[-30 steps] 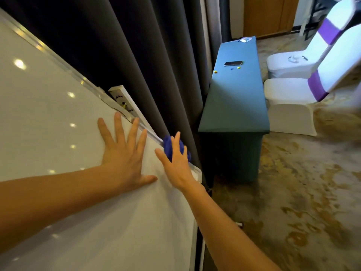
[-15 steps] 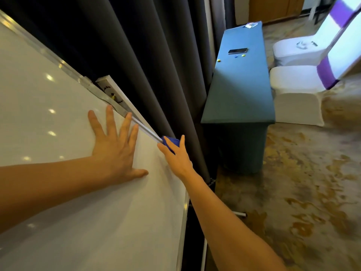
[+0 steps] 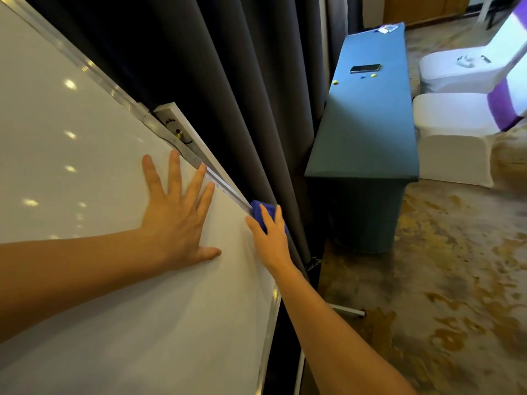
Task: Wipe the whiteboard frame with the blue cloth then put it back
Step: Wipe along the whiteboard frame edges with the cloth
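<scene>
A large whiteboard (image 3: pixel 85 195) fills the left of the view, tilted, with a silver metal frame (image 3: pixel 114 91) along its upper edge. My left hand (image 3: pixel 176 220) lies flat on the board with fingers spread, holding nothing. My right hand (image 3: pixel 271 240) grips the blue cloth (image 3: pixel 261 210) and presses it on the frame near the board's right corner. Most of the cloth is hidden under my fingers.
Dark grey curtains (image 3: pixel 228 81) hang right behind the board. A long teal table (image 3: pixel 368 124) stands to the right with a phone (image 3: pixel 365 68) and small magnets on it. White chairs with purple sashes (image 3: pixel 462 115) sit beyond. Patterned carpet (image 3: pixel 442 280) covers the floor.
My right hand with the cloth slid up along the frame, then back down slightly toward the corner. My left hand stayed flat on the board.
</scene>
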A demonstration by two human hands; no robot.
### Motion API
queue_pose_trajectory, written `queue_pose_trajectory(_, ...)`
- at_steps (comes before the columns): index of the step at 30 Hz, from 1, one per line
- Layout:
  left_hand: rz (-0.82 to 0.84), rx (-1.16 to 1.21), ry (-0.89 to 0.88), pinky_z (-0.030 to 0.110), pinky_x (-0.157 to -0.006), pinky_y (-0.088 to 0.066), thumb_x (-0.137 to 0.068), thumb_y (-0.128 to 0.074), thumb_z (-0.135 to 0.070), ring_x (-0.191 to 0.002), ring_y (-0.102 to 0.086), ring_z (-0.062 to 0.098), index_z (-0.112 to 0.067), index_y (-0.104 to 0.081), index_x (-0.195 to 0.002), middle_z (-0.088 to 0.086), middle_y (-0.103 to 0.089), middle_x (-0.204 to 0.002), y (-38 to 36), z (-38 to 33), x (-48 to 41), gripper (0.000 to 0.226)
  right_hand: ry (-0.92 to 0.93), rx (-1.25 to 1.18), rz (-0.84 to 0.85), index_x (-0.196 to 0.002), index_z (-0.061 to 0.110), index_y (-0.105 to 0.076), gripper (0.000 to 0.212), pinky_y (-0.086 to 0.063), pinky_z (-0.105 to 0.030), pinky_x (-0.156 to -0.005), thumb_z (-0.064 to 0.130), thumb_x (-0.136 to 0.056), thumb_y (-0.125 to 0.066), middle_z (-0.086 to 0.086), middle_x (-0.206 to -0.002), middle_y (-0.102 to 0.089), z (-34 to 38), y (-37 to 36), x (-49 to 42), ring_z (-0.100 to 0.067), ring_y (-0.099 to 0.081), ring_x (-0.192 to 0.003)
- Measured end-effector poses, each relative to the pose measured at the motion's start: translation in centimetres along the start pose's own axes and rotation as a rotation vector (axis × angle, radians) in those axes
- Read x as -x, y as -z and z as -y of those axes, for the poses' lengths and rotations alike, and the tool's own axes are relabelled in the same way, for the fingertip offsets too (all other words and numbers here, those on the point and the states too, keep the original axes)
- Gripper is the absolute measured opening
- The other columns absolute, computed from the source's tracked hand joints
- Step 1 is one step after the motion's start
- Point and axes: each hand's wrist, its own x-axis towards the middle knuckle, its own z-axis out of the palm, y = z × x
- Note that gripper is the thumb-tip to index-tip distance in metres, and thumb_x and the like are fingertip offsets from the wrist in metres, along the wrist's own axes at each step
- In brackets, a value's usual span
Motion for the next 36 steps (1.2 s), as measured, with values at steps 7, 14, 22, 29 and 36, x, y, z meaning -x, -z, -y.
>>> queue_pose_trajectory(7, -0.014, 0.028, -0.013, 0.086, -0.102, 0.009, -0.065, -0.001, -0.096, -0.135, 0.028, 0.066, -0.012, 0.024, -0.153, 0.025, 0.026, -0.161, 0.2, 0.2, -0.1, 0.125, 0.405, 0.193, 0.107, -0.152, 0.055, 0.002, 0.077, -0.011, -0.045, -0.118, 0.069, -0.091, -0.043, 0.031, -0.159, 0.023, 3.1, -2.1, 0.2, -0.013, 0.019, -0.151)
queue_pose_trajectory(14, 0.010, 0.035, 0.037, 0.084, -0.104, 0.005, -0.067, -0.003, -0.095, -0.137, 0.026, 0.066, -0.011, 0.021, -0.154, 0.026, 0.027, -0.160, 0.6, -0.5, -0.2, 0.124, 0.315, 0.406, 0.248, -0.155, 0.042, 0.013, 0.094, -0.001, -0.047, -0.118, 0.069, -0.089, -0.049, 0.015, -0.160, 0.032, -2.2, 2.4, 0.4, -0.016, 0.029, -0.148)
queue_pose_trajectory(22, 0.004, 0.063, 0.099, 0.080, -0.106, 0.006, -0.074, -0.006, -0.091, -0.140, 0.022, 0.063, -0.010, 0.023, -0.154, 0.023, 0.027, -0.161, 0.1, -1.3, 0.1, 0.118, 0.469, 0.441, 0.384, -0.159, 0.023, 0.004, 0.095, -0.007, -0.062, -0.120, 0.064, -0.091, -0.048, 0.003, -0.164, 0.027, -3.2, 3.4, -1.1, -0.025, 0.027, -0.149)
queue_pose_trajectory(29, -0.005, 0.121, 0.284, 0.076, -0.111, 0.000, -0.080, -0.014, -0.086, -0.144, 0.016, 0.059, -0.016, 0.019, -0.156, 0.023, 0.022, -0.163, -0.1, -3.8, 0.8, 0.109, 0.648, 0.505, 0.602, -0.159, 0.021, 0.003, 0.095, -0.001, -0.039, -0.119, 0.066, -0.092, -0.046, -0.001, -0.165, 0.024, -3.6, 6.1, -2.8, -0.030, 0.024, -0.150)
queue_pose_trajectory(36, 0.060, 0.241, 0.637, 0.077, -0.110, -0.003, -0.082, -0.028, -0.079, -0.148, 0.011, 0.054, -0.025, 0.009, -0.159, 0.017, 0.016, -0.166, 1.1, -9.5, 2.1, 0.101, 0.971, 0.701, 0.873, -0.159, 0.017, -0.001, 0.096, -0.032, -0.051, -0.116, 0.064, -0.092, -0.050, -0.008, -0.166, 0.019, -3.3, 10.7, -7.8, -0.034, 0.018, -0.151)
